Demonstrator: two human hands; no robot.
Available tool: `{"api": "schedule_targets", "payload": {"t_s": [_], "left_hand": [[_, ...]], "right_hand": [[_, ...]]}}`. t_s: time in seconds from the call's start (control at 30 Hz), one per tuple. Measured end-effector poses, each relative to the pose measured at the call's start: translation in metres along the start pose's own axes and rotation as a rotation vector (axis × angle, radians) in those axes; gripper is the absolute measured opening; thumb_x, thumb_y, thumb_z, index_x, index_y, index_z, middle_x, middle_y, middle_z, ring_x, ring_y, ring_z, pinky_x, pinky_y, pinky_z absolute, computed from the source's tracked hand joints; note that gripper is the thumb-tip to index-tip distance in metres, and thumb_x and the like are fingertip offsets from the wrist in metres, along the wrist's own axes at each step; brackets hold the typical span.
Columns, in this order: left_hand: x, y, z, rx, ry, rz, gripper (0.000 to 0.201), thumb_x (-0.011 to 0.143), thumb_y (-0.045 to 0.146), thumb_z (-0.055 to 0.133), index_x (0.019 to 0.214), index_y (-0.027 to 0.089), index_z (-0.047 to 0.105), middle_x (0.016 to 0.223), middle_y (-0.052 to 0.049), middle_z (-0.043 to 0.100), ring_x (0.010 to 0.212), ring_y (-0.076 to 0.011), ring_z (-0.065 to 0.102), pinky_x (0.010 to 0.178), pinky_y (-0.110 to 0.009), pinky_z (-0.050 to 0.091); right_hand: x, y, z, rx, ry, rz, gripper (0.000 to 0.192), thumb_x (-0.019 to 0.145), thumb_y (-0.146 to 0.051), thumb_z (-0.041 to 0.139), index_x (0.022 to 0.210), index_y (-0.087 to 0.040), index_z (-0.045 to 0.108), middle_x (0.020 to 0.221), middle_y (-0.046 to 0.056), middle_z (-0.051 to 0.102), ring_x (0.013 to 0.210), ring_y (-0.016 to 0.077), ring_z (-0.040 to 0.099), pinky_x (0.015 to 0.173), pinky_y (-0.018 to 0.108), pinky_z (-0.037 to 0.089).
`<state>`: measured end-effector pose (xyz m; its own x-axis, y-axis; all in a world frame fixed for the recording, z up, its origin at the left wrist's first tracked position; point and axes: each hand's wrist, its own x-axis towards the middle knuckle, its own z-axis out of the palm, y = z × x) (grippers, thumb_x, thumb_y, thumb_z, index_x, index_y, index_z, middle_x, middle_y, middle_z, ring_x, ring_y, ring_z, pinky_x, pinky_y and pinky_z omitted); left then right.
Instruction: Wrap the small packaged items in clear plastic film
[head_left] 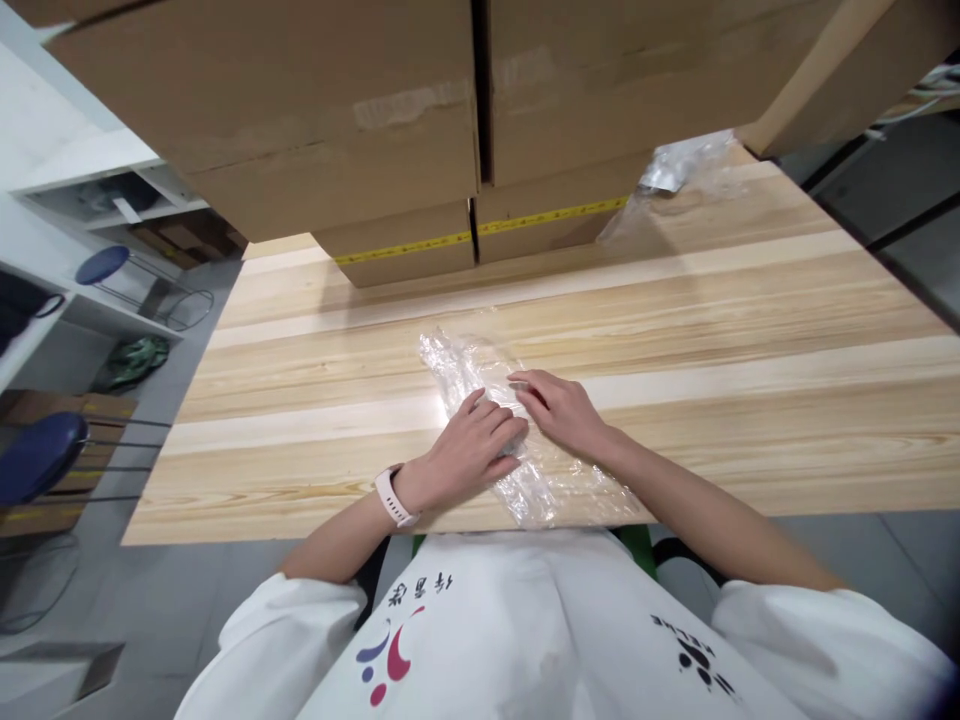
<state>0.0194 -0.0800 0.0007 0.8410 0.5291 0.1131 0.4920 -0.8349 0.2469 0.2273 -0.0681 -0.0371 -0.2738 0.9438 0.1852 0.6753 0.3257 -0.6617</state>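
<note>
1. Both hands lie flat with fingers spread, gripping nothing: left hand [471, 448] and right hand [559, 408] press on one clear plastic bag [525, 470] at the counter's [750, 330] near edge.
2. Looks mid-smoothing to me; the bag's still crinkly.
3. Count: one more plastic wrap [675, 175] at the far side, and two stacked rows of cardboard boxes [375, 130].

Crinkled clear plastic bag [525, 470], flat on table

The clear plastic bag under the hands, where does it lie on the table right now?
In the head view, the clear plastic bag lies near the front edge of the wooden table, around its middle, with the left hand and right hand pressing on it.
</note>
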Motion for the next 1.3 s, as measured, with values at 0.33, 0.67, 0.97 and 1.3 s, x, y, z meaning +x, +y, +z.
{"api": "schedule_targets", "payload": {"t_s": [0.33,0.67,0.97,1.3], "left_hand": [[-0.006,-0.015,-0.014,0.032,0.057,0.153,0.039,0.100,0.058,0.050,0.094,0.020,0.060,0.099,-0.007,0.067,0.102,-0.0247,0.059,0.121,-0.055,0.033],[-0.080,-0.017,-0.024,0.044,0.018,-0.016,0.024,0.093,0.015,0.055,0.117,0.019,0.058,0.139,-0.014,0.063,0.135,-0.0286,0.055,0.121,-0.056,0.034],[-0.001,-0.046,-0.027,-0.128,0.045,0.115,0.028,0.101,0.016,0.049,0.124,0.022,0.062,0.137,-0.011,0.067,0.131,-0.0244,0.059,0.116,-0.053,0.040],[0.010,-0.038,-0.030,-0.101,-0.135,0.248,0.030,0.096,0.043,0.066,0.118,0.023,0.065,0.108,-0.007,0.069,0.103,-0.0236,0.060,0.109,-0.046,0.039]], "right_hand": [[-0.003,0.003,-0.007,-0.247,-0.071,0.027,0.036,0.102,-0.046,0.052,0.128,-0.023,0.063,0.127,0.009,0.071,0.105,0.0267,0.069,0.079,0.035,0.050],[0.007,0.040,-0.030,-0.063,-0.076,-0.051,0.030,0.102,-0.040,0.049,0.097,-0.025,0.074,0.103,0.003,0.078,0.095,0.0229,0.070,0.082,0.036,0.048],[-0.003,0.034,-0.078,-0.431,0.127,0.120,0.036,0.104,-0.037,0.042,0.104,-0.022,0.075,0.104,0.014,0.070,0.098,0.0308,0.062,0.080,0.045,0.047],[-0.021,0.023,-0.015,-0.266,-0.159,-0.164,0.043,0.105,-0.040,0.043,0.147,-0.033,0.053,0.162,0.002,0.042,0.150,0.0252,0.037,0.120,0.052,0.032]]}}
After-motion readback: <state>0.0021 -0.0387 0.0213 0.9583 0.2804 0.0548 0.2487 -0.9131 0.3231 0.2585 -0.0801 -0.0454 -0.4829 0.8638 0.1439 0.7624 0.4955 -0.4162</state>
